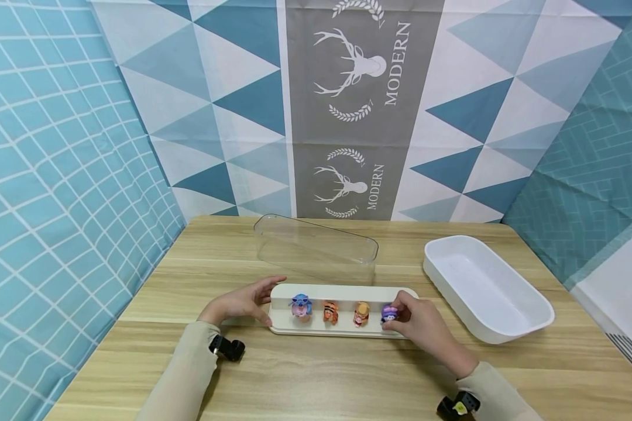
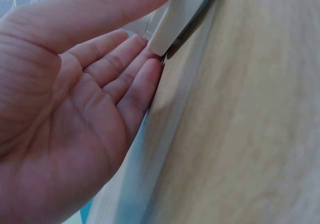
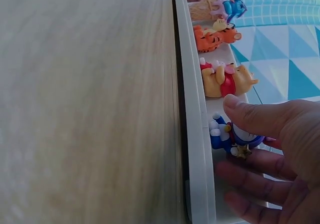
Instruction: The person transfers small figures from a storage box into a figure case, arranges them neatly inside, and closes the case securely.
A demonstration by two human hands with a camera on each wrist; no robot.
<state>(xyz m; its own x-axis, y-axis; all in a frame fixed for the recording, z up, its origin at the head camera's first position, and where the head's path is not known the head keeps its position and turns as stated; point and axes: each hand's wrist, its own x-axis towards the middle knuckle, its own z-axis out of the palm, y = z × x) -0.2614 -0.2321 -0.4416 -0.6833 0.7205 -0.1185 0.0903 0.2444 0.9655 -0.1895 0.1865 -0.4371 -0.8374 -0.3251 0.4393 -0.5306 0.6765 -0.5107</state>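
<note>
On the desk [image 1: 305, 383], head view: cream stand [image 1: 342, 290] at centre, long side left to right, four figurines in a row on it.
Row, left to right: blue figurine [image 1: 301, 307], orange tiger [image 1: 330, 313], yellow bear [image 1: 361, 314], purple figurine [image 1: 388, 314].
Left hand [image 1: 240, 301]: at stand's left end, touching it, thumb and fingers spread.
Right hand [image 1: 422, 321]: thumb and fingers curled round the purple figurine, near stand's right end.
Behind stand: clear long box [image 1: 316, 248].
Right of stand: white tub [image 1: 484, 280], well apart from the clear box.
Left wrist view, fingers: fairly straight, tips at stand's end; thumb apart, tip out of frame.
Right wrist view, purple figurine: between thumb and fingers, blue body, gold star; exact thumb contact hard to tell. Bear, tiger and blue figurine line up beyond it.
</note>
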